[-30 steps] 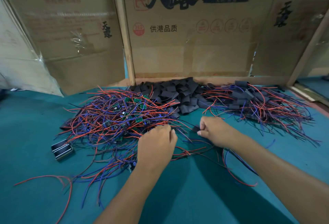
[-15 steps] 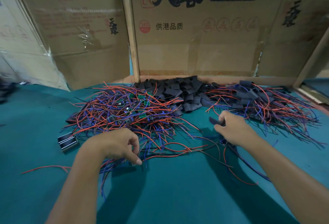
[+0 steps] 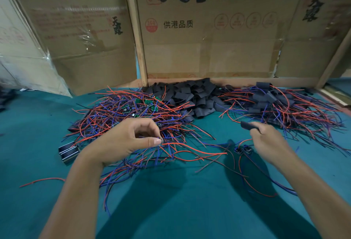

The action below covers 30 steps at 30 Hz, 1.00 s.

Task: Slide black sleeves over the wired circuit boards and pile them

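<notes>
The left hand (image 3: 129, 142) pinches a wire end at the unsleeved tangle (image 3: 133, 117); the right hand's (image 3: 266, 142) grip is clamped on a black sleeve (image 3: 247, 125). Pickup step, I judge: next, draw one board free and thread it into the sleeve.

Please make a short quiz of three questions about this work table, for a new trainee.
1. True or false: the right hand holds a black sleeve.
2. What does the left hand pinch? A) red and blue wires B) a loose sleeve C) nothing
3. Fill in: the pile of empty sleeves lies against the ____ wall.

Key: 1 true; 2 A; 3 cardboard.
</notes>
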{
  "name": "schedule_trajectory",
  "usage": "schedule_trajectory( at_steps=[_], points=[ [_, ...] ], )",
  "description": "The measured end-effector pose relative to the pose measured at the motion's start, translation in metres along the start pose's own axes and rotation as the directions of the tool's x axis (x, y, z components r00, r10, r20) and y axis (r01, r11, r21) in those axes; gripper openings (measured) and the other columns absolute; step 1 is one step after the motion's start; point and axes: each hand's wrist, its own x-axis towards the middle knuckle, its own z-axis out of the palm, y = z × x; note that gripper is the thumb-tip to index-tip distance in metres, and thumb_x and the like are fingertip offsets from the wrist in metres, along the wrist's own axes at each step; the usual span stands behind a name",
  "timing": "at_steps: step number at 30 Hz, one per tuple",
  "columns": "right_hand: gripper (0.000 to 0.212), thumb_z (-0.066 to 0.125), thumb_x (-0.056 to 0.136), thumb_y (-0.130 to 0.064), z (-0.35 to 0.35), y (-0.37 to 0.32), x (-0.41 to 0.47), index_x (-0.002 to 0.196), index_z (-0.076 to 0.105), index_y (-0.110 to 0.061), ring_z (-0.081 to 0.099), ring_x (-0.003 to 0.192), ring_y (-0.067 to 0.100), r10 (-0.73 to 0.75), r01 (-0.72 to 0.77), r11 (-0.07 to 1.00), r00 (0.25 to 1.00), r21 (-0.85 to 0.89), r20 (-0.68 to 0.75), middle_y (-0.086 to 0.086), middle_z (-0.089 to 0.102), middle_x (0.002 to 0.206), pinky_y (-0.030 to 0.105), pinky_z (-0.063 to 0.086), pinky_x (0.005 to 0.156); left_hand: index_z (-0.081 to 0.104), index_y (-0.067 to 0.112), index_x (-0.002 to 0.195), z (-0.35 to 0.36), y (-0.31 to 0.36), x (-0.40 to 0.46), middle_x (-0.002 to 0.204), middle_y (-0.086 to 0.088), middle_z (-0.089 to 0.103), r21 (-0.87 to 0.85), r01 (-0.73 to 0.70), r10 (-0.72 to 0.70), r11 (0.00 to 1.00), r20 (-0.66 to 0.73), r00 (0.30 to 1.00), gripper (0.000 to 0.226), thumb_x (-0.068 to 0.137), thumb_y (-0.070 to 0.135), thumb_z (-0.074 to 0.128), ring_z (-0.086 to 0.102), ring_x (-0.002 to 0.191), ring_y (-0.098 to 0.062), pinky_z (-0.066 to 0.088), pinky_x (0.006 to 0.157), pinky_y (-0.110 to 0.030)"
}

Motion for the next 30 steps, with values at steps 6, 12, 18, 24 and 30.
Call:
schedule_trajectory(
  at_steps=[6, 12, 18, 24, 30],
  points=[
    [0.042, 0.041, 0.099, -0.049, -0.002, -0.003, -0.004, 0.103, 0.065, -0.015, 0.061, 0.09, 0.028, 0.047, -0.047, 0.999, 0.999, 0.022, 0.02, 0.015, 0.067, 0.097, 0.042, 0.046, 0.082, 0.066, 0.007, 0.1, 0.004, 0.003, 0.003, 0.093, 0.0, 0.071, -0.18, -0.099, 0.072, 0.979, -0.152, 0.986, 0.024, 0.079, 0.01, 0.076, 0.064, 0.087, -0.009, 0.05, 0.08, -0.017],
    [0.032, 0.04, 0.099, -0.049, -0.002, 0.0, -0.005, 0.109, 0.058, -0.025, 0.058, 0.084, 0.016, 0.008, -0.008, 1.0, 1.0, -0.013, 0.012, 0.003, 0.065, 0.096, 0.037, 0.044, 0.075, 0.07, 0.009, 0.101, 0.006, -0.004, 0.004, 0.093, -0.007, 0.073, -0.216, 0.03, -0.027, 0.976, 0.015, 1.0, 0.022, 0.08, 0.009, 0.076, 0.065, 0.085, -0.013, 0.05, 0.078, -0.019],
    [0.024, 0.045, 0.098, -0.046, 0.0, 0.001, -0.004, 0.098, 0.06, -0.027, 0.058, 0.078, 0.015, -0.016, 0.016, 1.0, 0.999, 0.0, -0.048, 0.0, 0.065, 0.087, 0.027, 0.04, 0.065, 0.071, 0.003, 0.1, 0.032, -0.009, 0.016, 0.094, -0.009, 0.076, 0.056, 0.159, -0.168, 0.986, 0.308, 0.936, 0.014, 0.09, 0.013, 0.073, 0.066, 0.083, -0.011, 0.05, 0.079, -0.024],
    [0.028, 0.041, 0.101, -0.042, 0.005, -0.001, -0.005, 0.11, 0.06, -0.022, 0.052, 0.077, 0.012, -0.034, 0.032, 0.999, 0.998, -0.042, -0.049, -0.002, 0.059, 0.089, 0.033, 0.037, 0.064, 0.07, 0.017, 0.091, 0.011, -0.01, 0.044, 0.084, 0.01, 0.069, 0.466, 0.146, 0.027, 0.873, -0.345, 0.938, 0.008, 0.095, 0.017, 0.064, 0.059, 0.076, 0.002, 0.041, 0.067, -0.009],
    [0.032, 0.042, 0.102, -0.035, 0.014, -0.007, -0.009, 0.125, 0.054, -0.015, 0.049, 0.095, 0.021, -0.092, 0.092, 0.991, 0.996, -0.093, 0.003, 0.004, 0.052, 0.107, 0.032, 0.035, 0.078, 0.067, 0.014, 0.111, -0.038, -0.026, 0.106, 0.112, -0.008, 0.067, 0.756, 0.313, -0.01, 0.575, -0.376, 0.927, 0.017, 0.095, 0.013, 0.06, 0.062, 0.101, -0.028, 0.052, 0.088, -0.042]
  ],
)
